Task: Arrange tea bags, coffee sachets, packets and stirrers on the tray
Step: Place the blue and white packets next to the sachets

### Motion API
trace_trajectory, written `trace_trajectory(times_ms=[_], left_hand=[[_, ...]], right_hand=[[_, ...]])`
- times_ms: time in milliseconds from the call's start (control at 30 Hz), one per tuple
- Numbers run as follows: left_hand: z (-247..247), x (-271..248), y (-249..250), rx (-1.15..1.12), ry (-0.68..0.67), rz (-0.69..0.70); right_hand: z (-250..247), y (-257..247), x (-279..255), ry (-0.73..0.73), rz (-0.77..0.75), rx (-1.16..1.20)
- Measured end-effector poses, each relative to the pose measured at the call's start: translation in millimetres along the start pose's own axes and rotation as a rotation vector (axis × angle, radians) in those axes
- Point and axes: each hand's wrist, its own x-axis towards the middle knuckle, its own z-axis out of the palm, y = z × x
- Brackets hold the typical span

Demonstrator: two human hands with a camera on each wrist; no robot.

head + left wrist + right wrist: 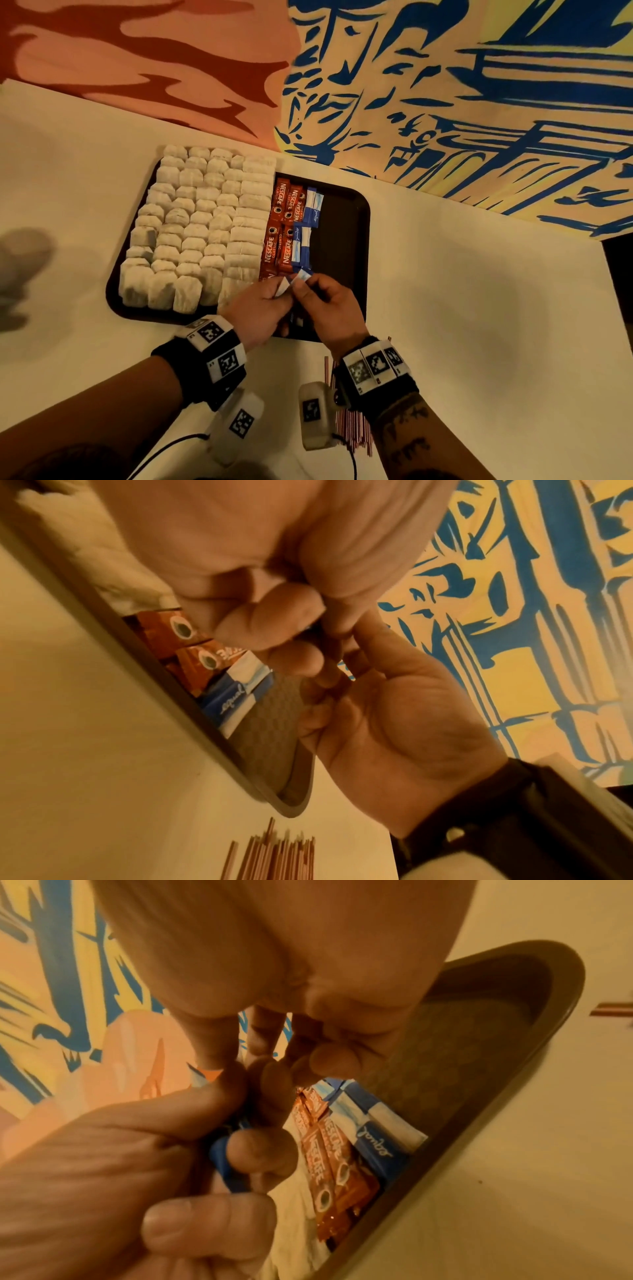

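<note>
A dark tray [363,212] holds rows of tea bags [195,226] on its left, red Nescafe sachets [284,222] in the middle and blue-and-white sweetener packets [313,209] beside them. Over the tray's near edge, my left hand [282,296] grips a few blue-and-white packets [286,284]. My right hand [301,286] pinches a packet [304,274] at the top of that bunch. In the right wrist view the left hand [137,1164] curls round a blue packet [222,1161]. Red-and-white stirrers [352,428] lie on the table under my right wrist.
The tray's right part [339,240] is bare dark surface. The white table [479,308] extends all round the tray. A painted orange, blue and yellow wall [445,102] stands just behind it. A black cable [164,445] runs near my forearms.
</note>
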Motion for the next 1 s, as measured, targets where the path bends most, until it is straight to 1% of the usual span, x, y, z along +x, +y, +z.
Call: trace_trajectory(times_ms=[100, 167, 233, 367, 433, 533, 633, 800, 900, 1000], left_hand=[[0, 1, 6, -0.007, -0.027, 0.025], [0, 4, 6, 0.006, -0.035, 0.040], [1, 7, 6, -0.052, -0.023, 0.042], [-2, 15, 8, -0.053, 0.036, 0.085], [-6, 21, 7, -0.029, 0.076, 0.093], [-9, 21, 9, -0.005, 0.176, 0.044], [-16, 25, 9, -0.075, 0.251, 0.010], [-23, 28, 12, -0.105, 0.233, 0.002], [-24, 32, 15, -0.178, 0.212, -0.025], [-25, 35, 13, -0.201, 0.203, -0.035]], right_hand=[[-5, -1, 7, 0.054, -0.005, 0.089], [-7, -3, 13, 0.073, -0.003, 0.107], [-6, -8, 16, 0.077, -0.006, 0.087], [-2, -16, 23, 0.059, 0.012, 0.065], [-3, -22, 37, 0.075, -0.013, 0.003], [-15, -34, 64, 0.169, -0.043, -0.128], [-23, -43, 109, 0.205, 0.022, -0.265], [-26, -50, 176, 0.206, 0.064, -0.493], [-23, -50, 199, 0.215, 0.115, -0.547], [-20, -50, 210, 0.215, 0.147, -0.626]])
